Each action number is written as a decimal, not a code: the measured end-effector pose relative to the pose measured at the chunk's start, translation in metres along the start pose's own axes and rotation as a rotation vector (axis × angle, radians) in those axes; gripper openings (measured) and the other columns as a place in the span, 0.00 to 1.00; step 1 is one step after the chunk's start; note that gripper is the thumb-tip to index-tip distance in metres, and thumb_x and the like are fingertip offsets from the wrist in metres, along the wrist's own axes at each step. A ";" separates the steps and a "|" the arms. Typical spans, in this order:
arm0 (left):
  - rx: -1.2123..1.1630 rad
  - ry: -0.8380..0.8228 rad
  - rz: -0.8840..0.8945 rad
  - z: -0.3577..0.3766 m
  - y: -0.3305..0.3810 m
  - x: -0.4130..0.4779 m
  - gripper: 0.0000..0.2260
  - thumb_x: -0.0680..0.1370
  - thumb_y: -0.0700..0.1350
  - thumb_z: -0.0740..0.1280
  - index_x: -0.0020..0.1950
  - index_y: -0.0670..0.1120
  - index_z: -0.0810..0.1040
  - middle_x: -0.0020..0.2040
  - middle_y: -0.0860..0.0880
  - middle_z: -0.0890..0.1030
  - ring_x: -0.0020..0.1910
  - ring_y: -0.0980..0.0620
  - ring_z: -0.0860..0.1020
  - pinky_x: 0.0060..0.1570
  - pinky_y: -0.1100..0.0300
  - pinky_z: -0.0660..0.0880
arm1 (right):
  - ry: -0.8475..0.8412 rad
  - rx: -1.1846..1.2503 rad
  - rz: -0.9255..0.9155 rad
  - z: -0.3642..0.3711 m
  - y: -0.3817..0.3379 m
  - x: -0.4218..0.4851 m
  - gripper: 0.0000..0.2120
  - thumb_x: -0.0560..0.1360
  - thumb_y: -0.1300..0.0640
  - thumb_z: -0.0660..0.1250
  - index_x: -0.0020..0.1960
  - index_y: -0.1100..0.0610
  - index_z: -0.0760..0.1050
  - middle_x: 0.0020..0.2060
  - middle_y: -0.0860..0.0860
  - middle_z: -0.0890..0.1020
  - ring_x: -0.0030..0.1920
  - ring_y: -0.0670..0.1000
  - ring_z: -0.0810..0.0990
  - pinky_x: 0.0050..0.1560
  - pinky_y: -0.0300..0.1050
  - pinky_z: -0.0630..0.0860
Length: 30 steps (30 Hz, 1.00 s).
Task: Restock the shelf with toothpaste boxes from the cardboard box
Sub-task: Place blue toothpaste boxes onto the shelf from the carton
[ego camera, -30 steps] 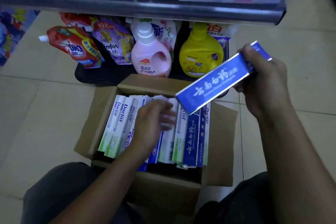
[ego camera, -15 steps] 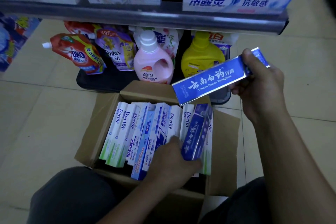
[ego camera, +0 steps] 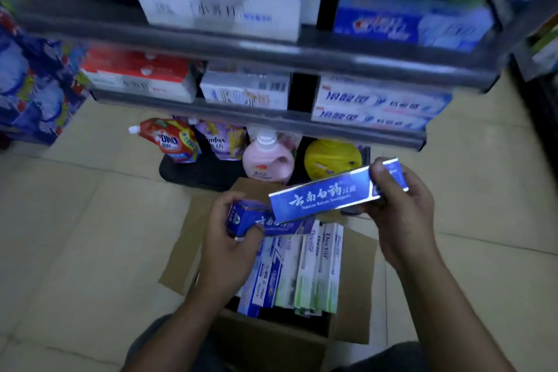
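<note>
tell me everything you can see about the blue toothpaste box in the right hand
The blue toothpaste box is a long, slim carton, glossy like printed card, with white Chinese characters, a smaller blurred line beneath and silvery edges. It is held above the cardboard box, its right end higher. The right hand grips that end, thumb across the front. Its lower end passes in front of a second blue box in the left hand.

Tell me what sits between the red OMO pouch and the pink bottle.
In the head view, a purple Comfort pouch stands between the red OMO pouch and the pink bottle.
</note>
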<state>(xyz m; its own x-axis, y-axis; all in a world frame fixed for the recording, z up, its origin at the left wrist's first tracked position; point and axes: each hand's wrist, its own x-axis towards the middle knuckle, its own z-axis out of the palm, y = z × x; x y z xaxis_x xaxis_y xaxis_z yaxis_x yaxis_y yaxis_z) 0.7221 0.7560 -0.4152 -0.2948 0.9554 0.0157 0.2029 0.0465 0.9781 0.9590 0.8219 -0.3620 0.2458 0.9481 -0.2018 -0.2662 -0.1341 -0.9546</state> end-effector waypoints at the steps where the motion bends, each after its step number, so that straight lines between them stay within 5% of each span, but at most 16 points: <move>1: -0.005 0.019 0.002 -0.009 0.023 0.005 0.23 0.71 0.36 0.69 0.58 0.62 0.75 0.52 0.58 0.82 0.47 0.58 0.82 0.44 0.66 0.77 | -0.009 0.019 -0.002 0.007 -0.022 -0.007 0.08 0.75 0.54 0.73 0.50 0.58 0.79 0.38 0.56 0.81 0.38 0.57 0.79 0.38 0.56 0.79; 4: -0.086 0.018 0.001 -0.032 0.101 0.019 0.20 0.72 0.41 0.74 0.57 0.62 0.78 0.50 0.57 0.83 0.45 0.60 0.81 0.43 0.67 0.77 | -0.033 0.086 -0.012 0.027 -0.090 -0.027 0.07 0.73 0.56 0.72 0.49 0.56 0.78 0.39 0.53 0.83 0.35 0.51 0.82 0.32 0.44 0.79; 9: -0.190 -0.013 -0.073 -0.067 0.226 0.042 0.14 0.73 0.47 0.73 0.56 0.61 0.84 0.51 0.58 0.86 0.44 0.62 0.83 0.41 0.69 0.77 | -0.011 0.122 -0.036 0.059 -0.208 -0.058 0.07 0.73 0.56 0.72 0.50 0.55 0.80 0.46 0.57 0.84 0.44 0.55 0.84 0.40 0.49 0.83; 13: -0.264 -0.011 -0.153 -0.089 0.308 0.060 0.16 0.67 0.45 0.68 0.50 0.61 0.86 0.47 0.54 0.86 0.39 0.57 0.84 0.35 0.61 0.78 | 0.019 0.122 -0.092 0.079 -0.298 -0.076 0.10 0.72 0.54 0.74 0.52 0.55 0.83 0.51 0.58 0.86 0.49 0.57 0.85 0.45 0.52 0.83; 18: -0.268 -0.143 -0.062 -0.099 0.405 0.071 0.19 0.65 0.41 0.65 0.50 0.58 0.85 0.45 0.55 0.85 0.42 0.61 0.82 0.39 0.65 0.77 | 0.072 0.110 -0.126 0.092 -0.377 -0.098 0.14 0.70 0.51 0.76 0.53 0.55 0.84 0.51 0.59 0.86 0.49 0.56 0.86 0.43 0.49 0.83; 22: -0.341 -0.325 -0.073 -0.096 0.473 0.076 0.18 0.70 0.38 0.66 0.55 0.53 0.85 0.49 0.53 0.86 0.36 0.55 0.84 0.31 0.64 0.77 | 0.109 0.138 -0.168 0.095 -0.419 -0.107 0.17 0.70 0.52 0.75 0.57 0.57 0.83 0.53 0.60 0.86 0.50 0.56 0.86 0.45 0.49 0.83; 25: -0.307 -0.420 -0.026 -0.086 0.513 0.078 0.21 0.67 0.43 0.65 0.56 0.60 0.85 0.54 0.56 0.86 0.38 0.55 0.84 0.34 0.62 0.77 | 0.145 0.188 -0.205 0.095 -0.445 -0.106 0.21 0.69 0.52 0.75 0.59 0.58 0.81 0.53 0.60 0.86 0.48 0.54 0.86 0.42 0.46 0.83; 30: -0.368 -0.406 0.059 -0.070 0.564 0.085 0.27 0.62 0.47 0.67 0.61 0.53 0.85 0.58 0.48 0.85 0.51 0.46 0.85 0.43 0.61 0.81 | 0.224 0.201 -0.359 0.096 -0.497 -0.094 0.18 0.68 0.52 0.77 0.56 0.48 0.75 0.51 0.56 0.85 0.47 0.55 0.87 0.38 0.48 0.83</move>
<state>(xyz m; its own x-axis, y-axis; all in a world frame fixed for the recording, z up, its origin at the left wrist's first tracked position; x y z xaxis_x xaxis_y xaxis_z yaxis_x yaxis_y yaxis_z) 0.7460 0.8434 0.1527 0.1061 0.9924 0.0625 -0.1528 -0.0459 0.9872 0.9787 0.8272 0.1527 0.5447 0.8357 0.0699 -0.2974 0.2704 -0.9156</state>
